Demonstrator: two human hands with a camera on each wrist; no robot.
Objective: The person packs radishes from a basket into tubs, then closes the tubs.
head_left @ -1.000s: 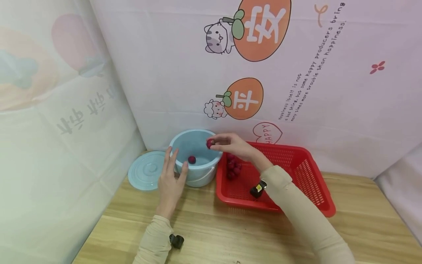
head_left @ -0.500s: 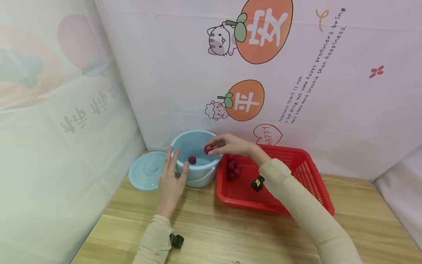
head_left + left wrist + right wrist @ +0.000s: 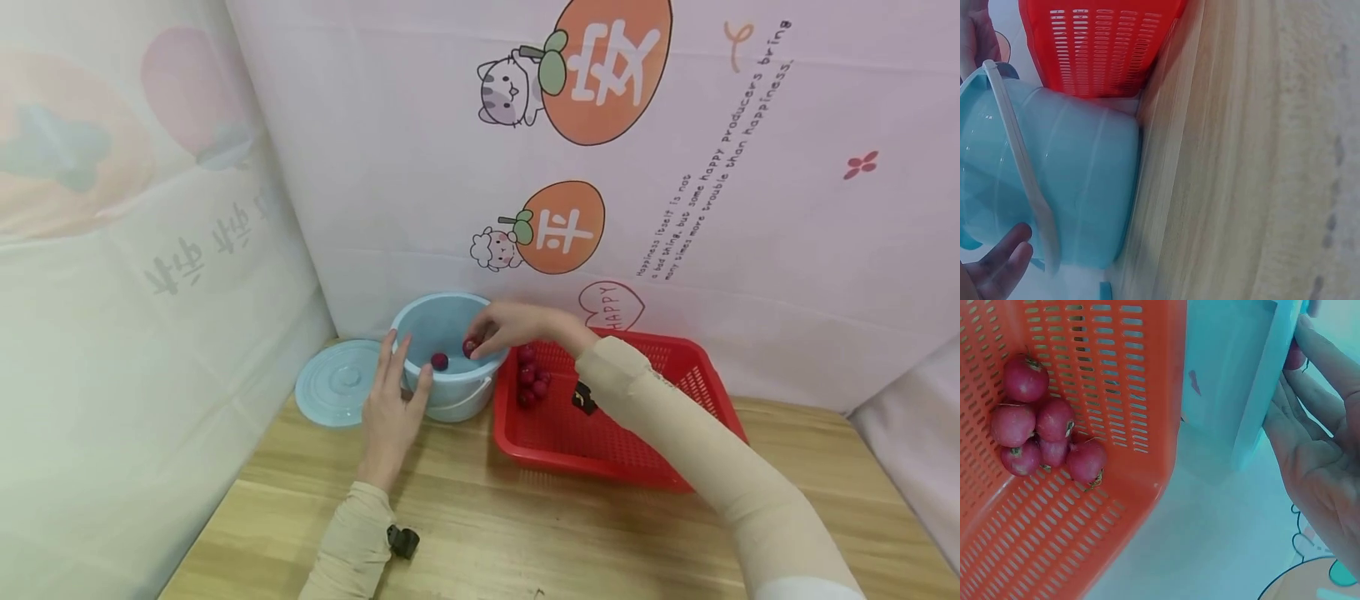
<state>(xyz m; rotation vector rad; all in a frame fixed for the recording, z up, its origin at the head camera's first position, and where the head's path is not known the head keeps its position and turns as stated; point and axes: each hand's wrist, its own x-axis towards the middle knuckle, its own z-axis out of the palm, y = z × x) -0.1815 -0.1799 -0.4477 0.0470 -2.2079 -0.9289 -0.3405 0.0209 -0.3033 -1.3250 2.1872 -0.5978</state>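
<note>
Your right hand (image 3: 510,325) pinches a radish (image 3: 470,347) at the mouth of the bucket (image 3: 452,390). Your left hand (image 3: 392,417), fingers loose, hides some of the lid (image 3: 337,385). The red basket (image 3: 577,462) sits beside the bucket.

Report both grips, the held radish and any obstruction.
Right grip pinches radish at bucket mouth. Left grip beside bucket, fingers spread. Lid off, beside bucket, not in the way.

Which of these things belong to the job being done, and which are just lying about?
Seemingly in the job:
right hand
held radish
left hand, at the bucket
loose radish inside it
red basket
remaining radishes in that

Apparently just about:
blue lid, beside the bucket
printed backdrop
</note>
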